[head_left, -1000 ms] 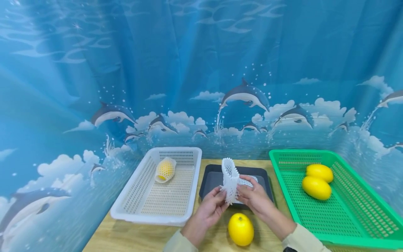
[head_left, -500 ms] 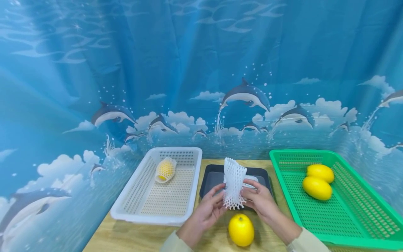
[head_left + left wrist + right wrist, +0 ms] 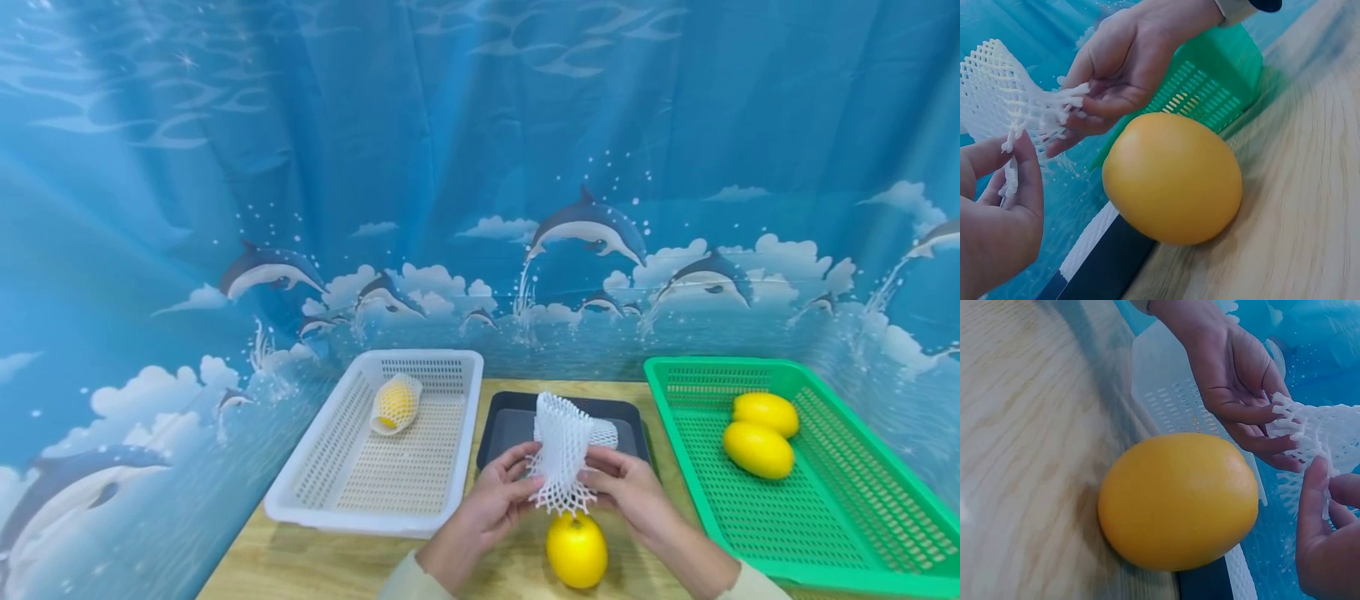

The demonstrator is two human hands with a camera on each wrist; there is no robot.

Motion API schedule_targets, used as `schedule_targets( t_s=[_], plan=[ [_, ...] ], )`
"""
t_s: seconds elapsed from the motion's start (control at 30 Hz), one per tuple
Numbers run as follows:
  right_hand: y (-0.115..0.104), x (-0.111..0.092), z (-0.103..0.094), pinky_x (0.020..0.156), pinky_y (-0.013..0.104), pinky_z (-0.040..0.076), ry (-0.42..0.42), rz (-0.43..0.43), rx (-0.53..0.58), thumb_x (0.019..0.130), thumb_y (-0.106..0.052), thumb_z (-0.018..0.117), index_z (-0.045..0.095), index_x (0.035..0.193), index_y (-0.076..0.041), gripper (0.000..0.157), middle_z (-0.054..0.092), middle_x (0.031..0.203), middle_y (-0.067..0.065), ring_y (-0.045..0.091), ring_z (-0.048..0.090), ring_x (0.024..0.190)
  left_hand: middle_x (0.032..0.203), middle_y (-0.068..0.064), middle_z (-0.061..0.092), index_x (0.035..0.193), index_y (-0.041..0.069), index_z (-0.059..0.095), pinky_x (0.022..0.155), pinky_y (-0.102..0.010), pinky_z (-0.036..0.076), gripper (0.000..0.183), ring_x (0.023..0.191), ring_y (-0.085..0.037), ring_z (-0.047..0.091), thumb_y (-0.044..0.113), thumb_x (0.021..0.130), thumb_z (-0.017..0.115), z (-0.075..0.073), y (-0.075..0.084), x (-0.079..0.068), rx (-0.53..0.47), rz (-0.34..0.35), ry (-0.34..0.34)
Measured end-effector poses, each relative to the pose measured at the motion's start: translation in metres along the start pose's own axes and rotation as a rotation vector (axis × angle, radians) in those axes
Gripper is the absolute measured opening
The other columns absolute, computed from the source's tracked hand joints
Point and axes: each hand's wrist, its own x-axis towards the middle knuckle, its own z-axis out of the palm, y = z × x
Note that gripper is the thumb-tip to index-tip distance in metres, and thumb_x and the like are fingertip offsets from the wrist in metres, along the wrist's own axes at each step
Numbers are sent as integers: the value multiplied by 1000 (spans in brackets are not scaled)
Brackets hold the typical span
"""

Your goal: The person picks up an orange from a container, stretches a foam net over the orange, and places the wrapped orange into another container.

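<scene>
Dark tray [image 3: 510, 425]: head view; stands on the bench [image 3: 300, 558], another white net [image 3: 604, 432] lying in it.
White basket [image 3: 420, 471]: left of the dark tray; one netted fruit [image 3: 397, 402] lies in it, so one piece looks finished.
Green basket [image 3: 810, 525]: right of the dark tray; the rear yellow fruit [image 3: 766, 414] and the front yellow fruit [image 3: 759, 450] lie in it, both bare and, by my reading, untreated.
Bare fruit [image 3: 577, 550]: on the bench, just in front of the dark tray; no net on it yet.
Held net [image 3: 562, 454]: raised over the dark tray's near edge, its frayed mouth toward the bare fruit.
Left hand [image 3: 498, 500]: grip pinching the held net from the left.
Right hand [image 3: 633, 496]: grip pinching it from the right.
Frayed mouth, left wrist view: drawn wide between both hands; net and bare fruit appear apart, the dark tray's edge showing beyond the fruit.
Bare fruit, right wrist view: uncovered here too, the dark tray's edge behind it; the second piece seems at the stage of readying its net, with covering and setting aside left.
</scene>
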Motion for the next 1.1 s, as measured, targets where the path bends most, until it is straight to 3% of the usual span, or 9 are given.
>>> schedule_targets(
  t_s=[0.23, 0.4, 0.6, 0.73, 0.87, 0.97, 1.1],
  plan=[
    [6, -12, -6, 83, 33, 57, -47, -7, -18, 88, 0, 64, 37, 140, 15, 60, 38, 144, 32, 19, 67, 94, 130, -13, 54, 140, 3, 48, 69, -24, 58, 57, 87, -17, 64, -11, 87, 61, -4, -2, -8, 116, -15, -28],
    [9, -24, -15, 79, 32, 58, -53, 6, -81, 86, 0, 64, 36, 139, 16, 63, 42, 140, 33, 17, 67, 89, 130, -14, 52, 141, 4, 48, 75, -28, 58, 61, 87, -17, 65, -12, 84, 62, -3, -8, -12, 146, -42, -66],
    [13, -33, -24, 74, 34, 59, -64, 48, -191, 82, -2, 64, 39, 140, 13, 65, 42, 140, 33, 20, 66, 86, 136, -15, 45, 147, 5, 40, 73, -27, 58, 72, 91, -19, 65, -18, 81, 60, -7, -13, -19, 140, -65, -81],
    [16, -37, -26, 70, 35, 59, -78, 58, -200, 80, 0, 64, 36, 140, 15, 67, 47, 136, 32, 22, 65, 81, 131, -14, 53, 147, 5, 39, 75, -28, 58, 74, 92, -19, 65, -19, 80, 60, -10, -17, -22, 169, -89, -72],
    [19, -40, -27, 65, 34, 59, -57, 100, -228, 79, 1, 63, 40, 140, 12, 67, 52, 131, 31, 21, 62, 70, 111, -16, 65, 147, 5, 40, 72, -28, 59, 75, 87, -19, 65, -20, 79, 60, -11, -22, -25, 206, -107, -72],
    [21, -41, -28, 63, 34, 58, -60, 135, -267, 78, 0, 62, 41, 140, 12, 66, 61, 114, 23, 20, 60, 64, 106, -15, 66, 146, 4, 40, 68, -26, 59, 75, 84, -18, 65, -22, 78, 58, -12, -25, -27, 213, -108, -71],
    [28, -41, -31, 61, 31, 58, -121, 112, -296, 78, 2, 59, 38, 138, 18, 65, 66, 98, 12, 18, 60, 60, 109, -16, 66, 146, 1, 39, 67, -25, 58, 75, 84, -18, 65, -23, 77, 57, -15, -29, -28, 216, -116, -76]
  ],
)
